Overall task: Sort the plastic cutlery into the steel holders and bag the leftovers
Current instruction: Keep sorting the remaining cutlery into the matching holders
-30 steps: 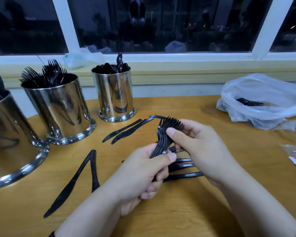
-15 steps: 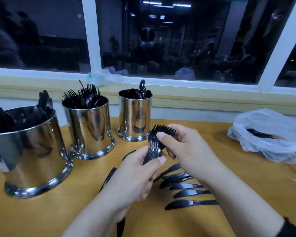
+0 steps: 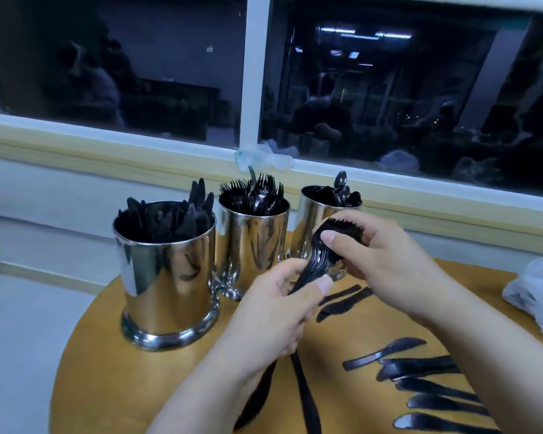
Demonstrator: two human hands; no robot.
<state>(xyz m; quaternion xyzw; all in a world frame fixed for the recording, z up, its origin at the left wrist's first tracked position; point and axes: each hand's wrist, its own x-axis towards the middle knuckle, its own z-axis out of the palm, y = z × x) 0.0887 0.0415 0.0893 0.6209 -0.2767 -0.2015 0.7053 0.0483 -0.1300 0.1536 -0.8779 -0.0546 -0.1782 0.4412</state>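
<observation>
Both hands hold one stack of black plastic forks (image 3: pixel 319 258) above the round wooden table (image 3: pixel 113 368). My left hand (image 3: pixel 276 311) grips the handles. At the tine end, my right hand (image 3: pixel 376 255) pinches the stack, thumb on top. Three steel holders stand behind: the left holder (image 3: pixel 166 277) is full of knives, the middle holder (image 3: pixel 253 242) has forks, the right holder (image 3: pixel 314 223) has spoons and is partly hidden by my hands. Several black knives (image 3: pixel 420 368) lie loose on the table at the right; two more knives (image 3: pixel 304 399) lie under my left forearm.
A white plastic bag (image 3: pixel 536 296) sits at the table's right edge. A window sill and dark window run behind the holders, with a crumpled clear bag (image 3: pixel 264 158) on the sill. The table's left edge drops off to a pale floor.
My view has swung left and up, so the holders now sit in the middle. Both hands, still holding the fork stack, have come closer to the middle and right holders.
</observation>
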